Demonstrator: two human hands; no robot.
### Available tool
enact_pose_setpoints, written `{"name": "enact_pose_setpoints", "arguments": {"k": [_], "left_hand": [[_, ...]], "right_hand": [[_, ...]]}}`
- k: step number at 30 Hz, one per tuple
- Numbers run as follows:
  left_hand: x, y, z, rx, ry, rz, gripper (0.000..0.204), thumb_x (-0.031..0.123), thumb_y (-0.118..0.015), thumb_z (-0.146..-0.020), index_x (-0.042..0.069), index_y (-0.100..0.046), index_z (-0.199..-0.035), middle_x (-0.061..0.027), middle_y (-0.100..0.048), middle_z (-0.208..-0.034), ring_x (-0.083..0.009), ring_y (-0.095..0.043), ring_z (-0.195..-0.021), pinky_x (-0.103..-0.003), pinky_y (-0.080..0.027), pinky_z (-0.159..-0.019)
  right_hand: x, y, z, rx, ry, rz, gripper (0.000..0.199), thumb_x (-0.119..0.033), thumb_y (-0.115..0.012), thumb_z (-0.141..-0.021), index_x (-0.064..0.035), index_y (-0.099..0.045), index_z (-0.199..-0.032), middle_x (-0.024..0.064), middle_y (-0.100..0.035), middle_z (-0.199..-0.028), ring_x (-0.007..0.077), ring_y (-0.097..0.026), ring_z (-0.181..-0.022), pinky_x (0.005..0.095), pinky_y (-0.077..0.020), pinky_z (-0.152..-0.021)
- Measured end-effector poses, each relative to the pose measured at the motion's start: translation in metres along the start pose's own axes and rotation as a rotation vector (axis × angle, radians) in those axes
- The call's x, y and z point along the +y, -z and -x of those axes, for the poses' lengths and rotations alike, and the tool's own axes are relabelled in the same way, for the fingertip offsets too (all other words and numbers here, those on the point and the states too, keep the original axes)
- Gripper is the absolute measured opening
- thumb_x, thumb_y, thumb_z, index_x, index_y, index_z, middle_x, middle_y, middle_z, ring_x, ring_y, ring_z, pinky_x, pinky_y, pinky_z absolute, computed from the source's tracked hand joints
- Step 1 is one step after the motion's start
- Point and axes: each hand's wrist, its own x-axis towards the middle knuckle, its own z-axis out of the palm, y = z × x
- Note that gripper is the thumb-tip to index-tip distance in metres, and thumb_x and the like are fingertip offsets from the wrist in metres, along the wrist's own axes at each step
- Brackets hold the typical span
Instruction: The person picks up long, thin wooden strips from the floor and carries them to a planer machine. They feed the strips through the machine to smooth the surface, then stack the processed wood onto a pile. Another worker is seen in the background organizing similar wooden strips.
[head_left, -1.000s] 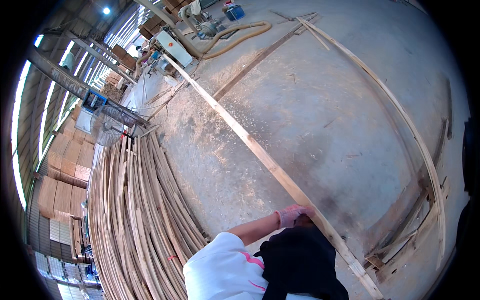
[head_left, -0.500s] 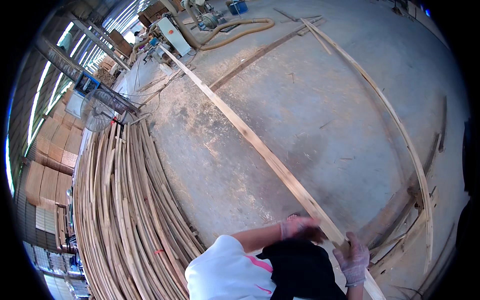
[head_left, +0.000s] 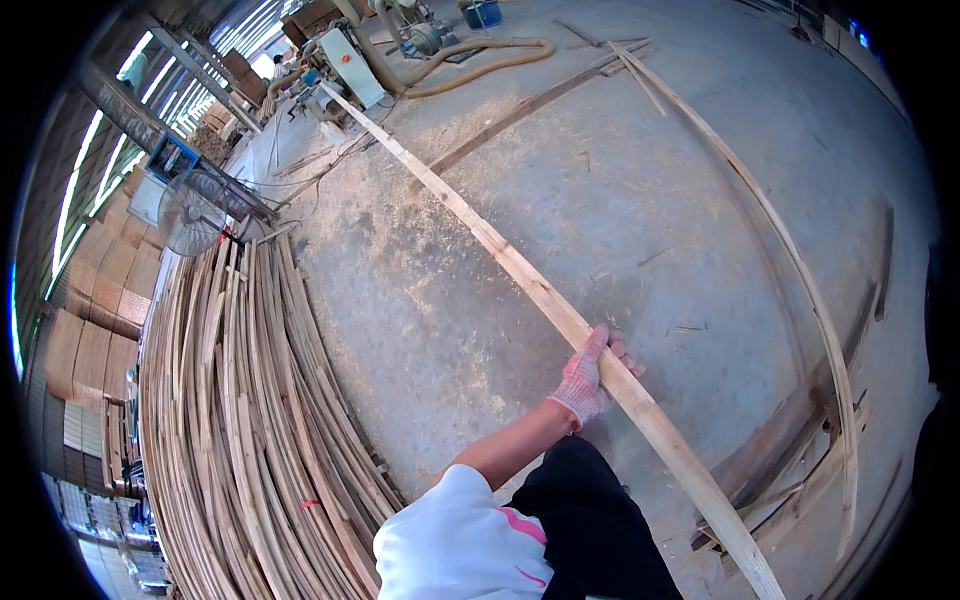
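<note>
stretching across the concrete floor [head_left: 700, 200] from the machines at the far end to the lower right edge, a long wooden plank [head_left: 520, 275] is being held by the left hand [head_left: 592, 372] (gloved), fingers wrapping around it partway along; a big pile of thin wood strips [head_left: 240, 430] is lying to the left, with a fan [head_left: 190, 212] standing beyond it

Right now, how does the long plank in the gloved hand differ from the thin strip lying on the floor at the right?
The long plank is wider and held off the floor by the left hand; the thin strip is narrower and lies untouched on the concrete floor. Both are long, pale wood.
</note>
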Motion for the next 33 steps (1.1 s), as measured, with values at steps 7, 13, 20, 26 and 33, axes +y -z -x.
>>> {"name": "enact_pose_setpoints", "arguments": {"k": [7,13,20,26,33], "left_hand": [[0.140,0.041,-0.096,-0.011,-0.179,-0.089,0.020,0.027,-0.057,-0.087,0.008,-0.051,-0.083,-0.0018,-0.049,-0.064,-0.0189,-0.050,-0.058,-0.040,-0.048,-0.065],[0.238,0.087,-0.152,-0.023,-0.187,-0.183,0.021,0.028,-0.059,-0.086,0.008,-0.054,-0.089,-0.0047,-0.054,-0.074,-0.0218,-0.054,-0.069,-0.042,-0.049,-0.072],[0.148,0.143,-0.114,-0.410,0.251,-0.652,0.068,0.052,-0.057,-0.082,0.000,-0.045,-0.123,-0.0123,-0.056,-0.117,-0.0197,-0.055,-0.105,-0.037,-0.046,-0.088],[0.006,0.094,-0.059,-0.559,0.937,-0.699,0.055,0.033,-0.061,-0.084,0.003,-0.044,-0.128,-0.0129,-0.051,-0.124,-0.0239,-0.050,-0.113,-0.036,-0.036,-0.101],[0.012,0.138,-0.067,-0.170,0.562,-0.742,0.042,0.037,-0.056,-0.088,0.005,-0.054,-0.114,-0.0151,-0.060,-0.112,-0.0281,-0.058,-0.103,-0.049,-0.039,-0.100]], "right_hand": [[-0.115,-0.058,-0.003,-0.022,0.052,-0.149,0.043,-0.039,-0.047,-0.091,0.0014,-0.063,-0.090,0.0179,-0.061,-0.071,0.0276,-0.059,-0.064,0.0380,-0.0446,-0.060],[-0.234,-0.116,0.011,-0.074,0.183,-0.184,0.043,-0.037,-0.046,-0.093,0.0011,-0.060,-0.078,0.0119,-0.054,-0.057,0.0220,-0.052,-0.055,0.0361,-0.0390,-0.051],[-0.319,-0.205,0.019,-0.107,0.420,-0.089,0.033,-0.036,-0.051,-0.086,-0.0052,-0.064,-0.085,0.0174,-0.062,-0.074,0.0353,-0.060,-0.071,0.0444,-0.0465,-0.066],[-0.415,-0.228,0.010,-0.523,0.673,-0.204,0.041,-0.048,-0.041,-0.088,-0.0133,-0.061,-0.098,0.0146,-0.064,-0.075,0.0341,-0.063,-0.073,0.0449,-0.0478,-0.069],[-0.401,-0.242,-0.065,-0.633,0.892,-0.295,0.047,-0.048,-0.049,-0.084,-0.0146,-0.056,-0.116,0.0135,-0.063,-0.095,0.0338,-0.060,-0.091,0.0434,-0.0456,-0.080]]}}
